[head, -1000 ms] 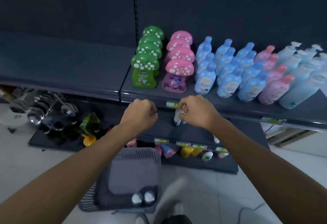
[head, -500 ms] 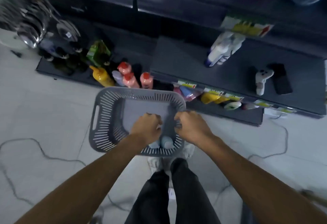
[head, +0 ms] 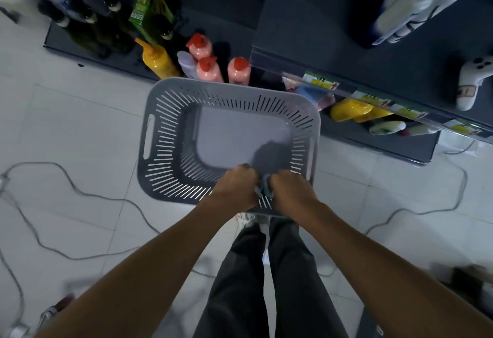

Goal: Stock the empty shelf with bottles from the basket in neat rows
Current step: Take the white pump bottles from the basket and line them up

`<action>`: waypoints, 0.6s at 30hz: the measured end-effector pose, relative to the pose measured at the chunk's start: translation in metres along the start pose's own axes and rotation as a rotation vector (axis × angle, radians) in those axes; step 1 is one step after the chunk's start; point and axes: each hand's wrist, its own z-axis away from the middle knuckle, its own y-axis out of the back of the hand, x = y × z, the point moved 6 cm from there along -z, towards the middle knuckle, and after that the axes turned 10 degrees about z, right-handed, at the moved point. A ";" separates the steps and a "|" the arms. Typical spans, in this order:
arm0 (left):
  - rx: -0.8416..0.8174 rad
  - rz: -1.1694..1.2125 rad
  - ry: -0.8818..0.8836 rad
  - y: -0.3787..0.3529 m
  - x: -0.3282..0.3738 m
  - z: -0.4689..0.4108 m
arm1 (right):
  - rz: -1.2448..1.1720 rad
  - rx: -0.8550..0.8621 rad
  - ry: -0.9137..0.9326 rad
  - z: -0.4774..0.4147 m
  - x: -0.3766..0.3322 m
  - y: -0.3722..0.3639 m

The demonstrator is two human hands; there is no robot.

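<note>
Both hands have sunk deeper into the grey basket [head: 150, 135], at its 5 o'clock corner. Left hand [head: 237, 188] and right hand [head: 289, 191] curl knuckles-up, flanking a pale-blue bottle [head: 265, 186]. Can't tell the grip. Bottle seems upright, equally near both.

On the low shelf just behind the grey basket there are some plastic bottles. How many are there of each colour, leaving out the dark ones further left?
Pink bottles with red caps: 3
Yellow bottle: 1
Pale lilac bottle: 1
Total: 5
</note>
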 end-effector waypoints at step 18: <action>0.246 -0.214 -0.102 0.062 0.033 0.027 | 0.063 0.225 -0.103 0.026 0.017 0.068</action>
